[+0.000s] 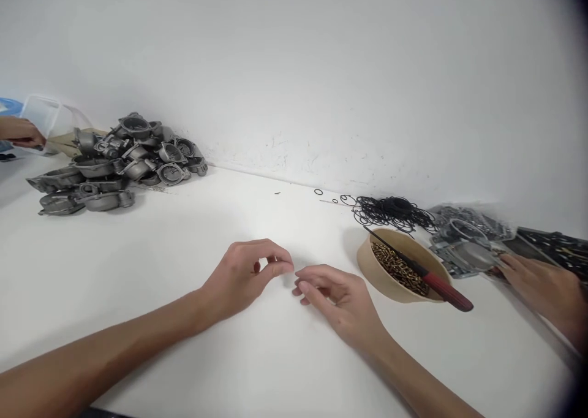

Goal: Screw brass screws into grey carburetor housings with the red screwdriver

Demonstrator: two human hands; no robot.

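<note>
My left hand [250, 274] hovers over the white table with thumb and forefinger pressed together at the tips. Whatever the pinch may hold is too small or too hidden to make out. Close beside those fingertips is my right hand [337, 298], its fingers loosely curled and a small gap between thumb and forefinger. I see nothing in it. Just right of my right hand stands a tan bowl [374, 271] of small brass-coloured screws [399, 269]. A screwdriver with a red and black handle [445, 290] lies across the bowl.
Grey metal housings [138, 154] are piled at the left. Black rubber rings [390, 212] lie by the wall, a few loose. At the right, another person's hand [542, 286] is at a grey metal part [475, 254]; a co-worker's hand [22, 133] shows far left near a clear bin [43, 114].
</note>
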